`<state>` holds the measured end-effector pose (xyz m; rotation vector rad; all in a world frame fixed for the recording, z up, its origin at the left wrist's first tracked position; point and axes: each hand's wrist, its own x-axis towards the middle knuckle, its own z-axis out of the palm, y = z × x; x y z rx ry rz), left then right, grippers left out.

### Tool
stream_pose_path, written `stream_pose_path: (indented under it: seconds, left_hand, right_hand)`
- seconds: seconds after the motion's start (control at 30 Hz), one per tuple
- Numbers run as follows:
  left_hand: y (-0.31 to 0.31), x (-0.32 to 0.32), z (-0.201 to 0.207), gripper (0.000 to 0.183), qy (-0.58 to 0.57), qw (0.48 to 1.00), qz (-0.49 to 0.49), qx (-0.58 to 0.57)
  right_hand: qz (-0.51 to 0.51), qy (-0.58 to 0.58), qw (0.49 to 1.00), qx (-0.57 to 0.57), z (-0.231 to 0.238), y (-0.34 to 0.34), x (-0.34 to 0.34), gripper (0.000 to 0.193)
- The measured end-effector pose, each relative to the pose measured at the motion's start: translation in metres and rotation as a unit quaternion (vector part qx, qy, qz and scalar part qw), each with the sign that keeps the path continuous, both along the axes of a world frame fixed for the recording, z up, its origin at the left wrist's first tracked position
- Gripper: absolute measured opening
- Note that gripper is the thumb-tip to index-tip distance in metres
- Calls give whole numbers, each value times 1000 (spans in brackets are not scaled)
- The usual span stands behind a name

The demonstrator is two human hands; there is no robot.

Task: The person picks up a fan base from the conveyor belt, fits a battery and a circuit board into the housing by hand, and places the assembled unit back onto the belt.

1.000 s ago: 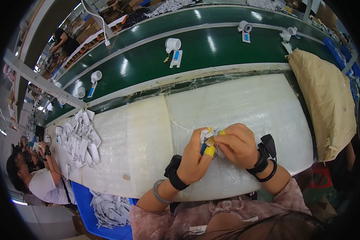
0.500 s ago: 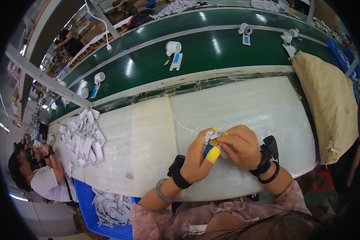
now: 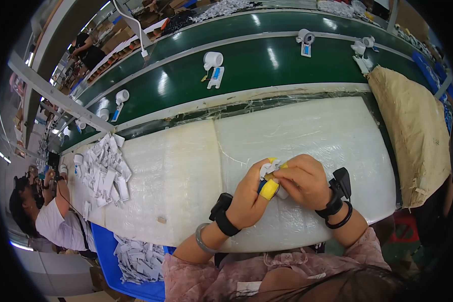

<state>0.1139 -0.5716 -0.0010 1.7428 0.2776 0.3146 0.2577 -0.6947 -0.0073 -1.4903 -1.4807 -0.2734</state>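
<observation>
Above the covered worktop, my two hands meet over a small white plastic part (image 3: 267, 169) that has a blue piece and a brownish-yellow bit at it. My left hand (image 3: 250, 197) is wrapped round the part from the left, with yellow tape on its thumb. Pinched fingers of my right hand (image 3: 306, 182) press at the brownish-yellow bit from the right; yellow tape shows on a finger there too. The fingers hide much of the part, so its full shape cannot be made out.
A pile of white plastic pieces (image 3: 104, 173) lies on the worktop's left. A blue bin (image 3: 101, 251) below holds more. Beyond runs a green conveyor (image 3: 181, 75) carrying white round units (image 3: 213, 60) with flat plates. Brown cardboard (image 3: 412, 136) stands right; a co-worker (image 3: 60, 226) sits left.
Units on the conveyor have shifted slightly left. My hands stay nearly in place, the held part turned a little. The co-worker's arm has risen.
</observation>
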Motion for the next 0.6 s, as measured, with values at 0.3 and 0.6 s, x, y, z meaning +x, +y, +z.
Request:
stream_pose_path:
  seconds: [0.3,0.6]
  left_hand:
    - [-2,1,-2,42,8,1000,8,1]
    - [-2,0,1,38,8,999,19,47]
  right_hand:
    - [-2,6,1000,-5,1,0,-2,28]
    - [2,-2,1000,-3,4,0,-4,27]
